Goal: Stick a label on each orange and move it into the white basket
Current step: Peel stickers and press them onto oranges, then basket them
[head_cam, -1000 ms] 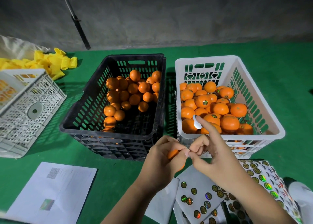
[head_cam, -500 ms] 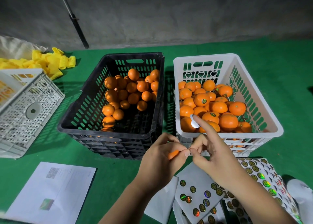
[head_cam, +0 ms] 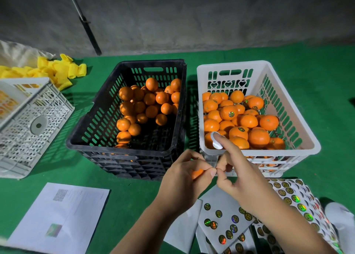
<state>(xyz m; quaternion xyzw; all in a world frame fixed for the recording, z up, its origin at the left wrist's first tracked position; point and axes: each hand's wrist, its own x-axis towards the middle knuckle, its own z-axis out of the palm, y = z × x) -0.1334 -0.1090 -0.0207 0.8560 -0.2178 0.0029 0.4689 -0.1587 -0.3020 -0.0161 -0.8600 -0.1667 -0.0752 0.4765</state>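
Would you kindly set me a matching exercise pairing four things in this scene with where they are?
Things:
1. held orange
2. label
3. sticker sheet
4. yellow netting

Places:
A. far left, behind the grey crate
B. on the right hand's raised fingertip
C. in the left hand
D. flat on the green mat, below the hands

Pairs: 1-C, 2-B, 3-D, 4-A
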